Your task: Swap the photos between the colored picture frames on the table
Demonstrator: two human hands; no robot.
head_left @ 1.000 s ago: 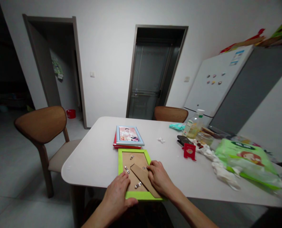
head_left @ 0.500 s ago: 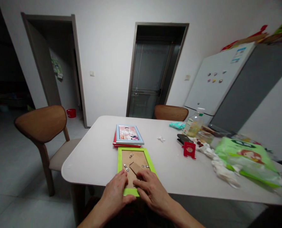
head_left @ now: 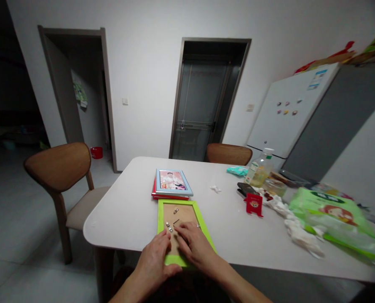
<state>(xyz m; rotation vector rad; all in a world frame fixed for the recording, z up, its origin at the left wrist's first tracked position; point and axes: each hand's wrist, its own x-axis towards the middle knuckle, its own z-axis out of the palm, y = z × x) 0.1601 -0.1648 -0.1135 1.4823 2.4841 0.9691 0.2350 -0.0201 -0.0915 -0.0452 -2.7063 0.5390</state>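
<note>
A lime-green picture frame [head_left: 161, 216] lies face down at the table's near edge, its brown backing board [head_left: 183, 210] up. Small metal clips [head_left: 169, 227] sit on the board, and a short dark angled line [head_left: 176, 223] shows in it. My left hand [head_left: 154, 256] is closed on the frame's near left corner, thumb along the front rim and fingers on the left side. Over the board's right half rests my right hand [head_left: 195, 246], its fingers bent together, tips by the dark line. What they pinch, if anything, is hidden.
Beyond the frame lie a light-blue framed picture [head_left: 190, 190] and a red frame [head_left: 154, 195] under it. To the right are a red card stand [head_left: 253, 204], a dark wallet-like item [head_left: 246, 188], a bottle [head_left: 259, 169], crumpled tissues [head_left: 298, 231] and a green tissue pack [head_left: 333, 208].
My right hand has shifted up the backing board, now covering most of the dark line and part of the right clip. My left hand keeps its hold. The view has tilted slightly.
</note>
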